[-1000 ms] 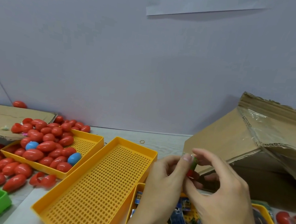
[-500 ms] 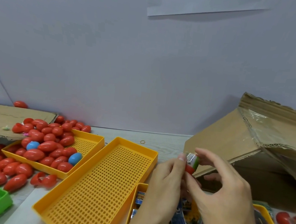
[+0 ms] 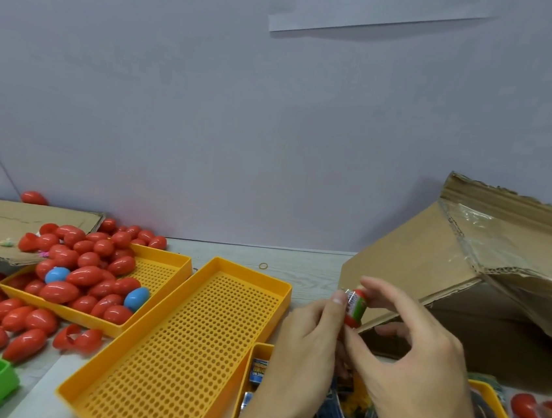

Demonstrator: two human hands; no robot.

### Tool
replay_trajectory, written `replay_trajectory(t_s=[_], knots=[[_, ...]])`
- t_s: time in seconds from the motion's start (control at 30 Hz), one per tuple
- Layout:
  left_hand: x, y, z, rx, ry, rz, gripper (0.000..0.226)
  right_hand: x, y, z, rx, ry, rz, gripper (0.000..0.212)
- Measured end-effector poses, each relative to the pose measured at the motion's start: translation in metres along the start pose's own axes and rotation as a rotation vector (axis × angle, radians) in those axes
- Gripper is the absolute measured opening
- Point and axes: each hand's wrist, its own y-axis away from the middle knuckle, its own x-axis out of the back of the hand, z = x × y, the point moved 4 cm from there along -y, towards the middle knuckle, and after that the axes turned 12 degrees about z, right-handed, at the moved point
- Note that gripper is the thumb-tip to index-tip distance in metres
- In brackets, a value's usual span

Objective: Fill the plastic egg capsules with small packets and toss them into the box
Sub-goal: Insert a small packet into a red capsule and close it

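**Packet going into the capsule**

Left hand [image 3: 308, 345] and right hand [image 3: 421, 367] both pinch the red capsule [image 3: 354, 314], now raised slightly, packet [image 3: 351, 298] protruding further. Closing looks next. Beyond, the cardboard box [image 3: 464, 279] waits at the table's right edge.

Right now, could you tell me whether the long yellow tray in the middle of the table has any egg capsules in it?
No, the long yellow tray shows only its bare perforated floor, while the red capsules sit in the neighbouring tray.
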Motion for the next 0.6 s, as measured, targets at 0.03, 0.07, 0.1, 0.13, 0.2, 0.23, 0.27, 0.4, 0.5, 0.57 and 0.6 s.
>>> replay_trajectory(t_s=[0.03,0.07,0.1,0.13,0.2,0.23,0.27,0.4,0.5,0.57,0.6], knots=[[0.0,0.001,0.001,-0.004,0.007,0.004,0.047,0.0,0.0,0.0,-0.007,-0.014,0.003,0.062],[0.0,0.001,0.003,-0.008,0.011,0.003,0.045,0.0,0.0,0.0,-0.015,-0.026,0.003,0.06],[-0.001,0.001,0.003,-0.013,0.008,0.0,0.044,0.0,0.0,-0.001,-0.021,-0.033,-0.003,0.06],[-0.001,0.001,0.003,-0.018,-0.007,-0.005,0.044,0.0,0.0,-0.002,-0.027,-0.037,-0.01,0.062],[-0.001,0.001,0.003,-0.031,-0.061,-0.01,0.047,0.0,0.001,-0.004,-0.04,-0.039,-0.016,0.064],[-0.001,0.001,0.003,-0.036,-0.086,-0.01,0.048,0.0,0.0,-0.004,-0.047,-0.04,-0.014,0.062],[0.0,0.001,0.004,-0.035,-0.106,-0.009,0.05,0.0,0.0,-0.004,-0.054,-0.04,-0.011,0.061],[0.001,0.003,0.008,-0.012,-0.166,-0.004,0.053,0.0,0.0,-0.004,-0.094,-0.047,0.006,0.062],[0.007,0.004,0.016,-0.049,-0.258,0.054,0.053,-0.001,0.0,-0.005,-0.126,-0.081,-0.008,0.062],[0.013,0.003,0.022,-0.052,-0.265,0.079,0.052,-0.002,0.0,-0.007,-0.13,-0.111,-0.033,0.064],[0.015,0.003,0.024,-0.04,-0.26,0.084,0.051,-0.003,0.001,-0.009,-0.127,-0.119,-0.047,0.067]])
